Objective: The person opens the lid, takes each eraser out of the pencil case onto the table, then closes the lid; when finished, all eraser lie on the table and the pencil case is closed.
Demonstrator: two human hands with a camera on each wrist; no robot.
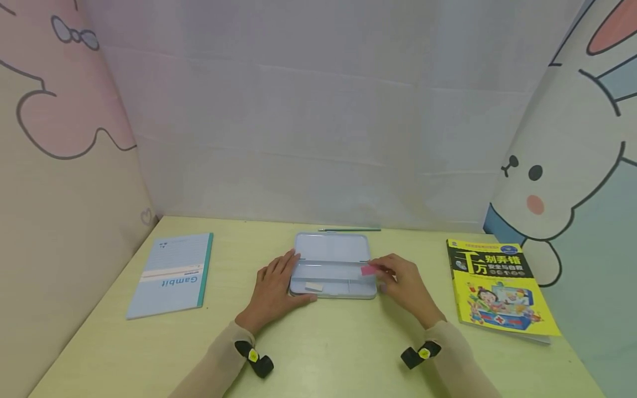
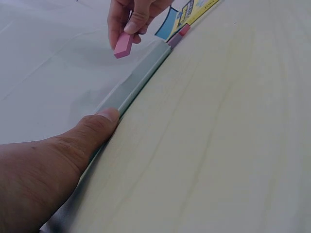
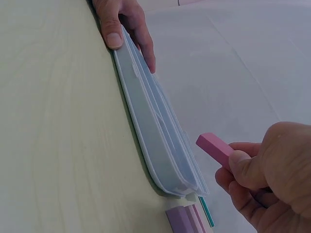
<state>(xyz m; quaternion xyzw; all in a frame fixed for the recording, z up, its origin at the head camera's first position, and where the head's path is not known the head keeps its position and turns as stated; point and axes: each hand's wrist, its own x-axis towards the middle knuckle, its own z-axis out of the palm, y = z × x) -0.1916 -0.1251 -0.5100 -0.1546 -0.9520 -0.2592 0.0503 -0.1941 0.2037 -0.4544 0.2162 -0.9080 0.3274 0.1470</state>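
A light blue pencil case (image 1: 332,247) lies on the table with its lid folded back. My left hand (image 1: 273,293) grips its left end, the thumb against the front wall, as the right wrist view also shows. Over the right end of the case, my right hand (image 1: 405,284) pinches a pink eraser (image 3: 214,148) between thumb and fingers. A small whitish block (image 1: 314,287) is in the front compartment. Beyond the right end of the case, a purple block (image 3: 179,220) lies beside a pink one (image 3: 196,218), both partly cut off in the right wrist view.
Behind the case lies a dark green pencil (image 1: 350,230). A blue Gambit notebook (image 1: 171,276) is on the left of the table, and a yellow and black book (image 1: 500,290) on the right. A white cloth wall (image 1: 308,121) stands along the back edge.
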